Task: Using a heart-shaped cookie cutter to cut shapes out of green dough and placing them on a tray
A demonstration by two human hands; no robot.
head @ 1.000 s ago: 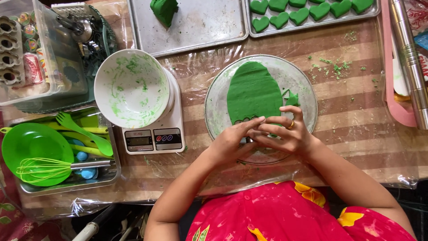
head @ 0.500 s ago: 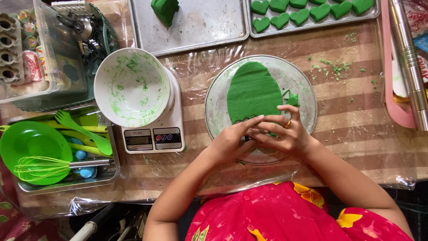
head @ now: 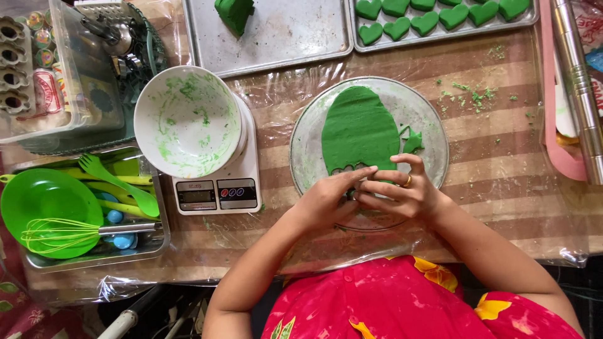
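Left hand [head: 326,199] and right hand [head: 402,193], fingers curled together over the near edge of the rolled green dough [head: 359,130] on the round glass plate [head: 433,135]; what they grip cannot be told.

A white kitchen scale [head: 217,182] shows a small grey screen [head: 196,195], left of the plate.

Near edge of green dough sheet [head: 359,129] hidden under left hand [head: 326,199] and right hand [head: 402,191]; whatever the fingers pinch can't be made out. Heart-shaped pieces [head: 433,16] and dough lump [head: 233,11] cut by top edge. Rolling pin [head: 575,81] cropped at the top.
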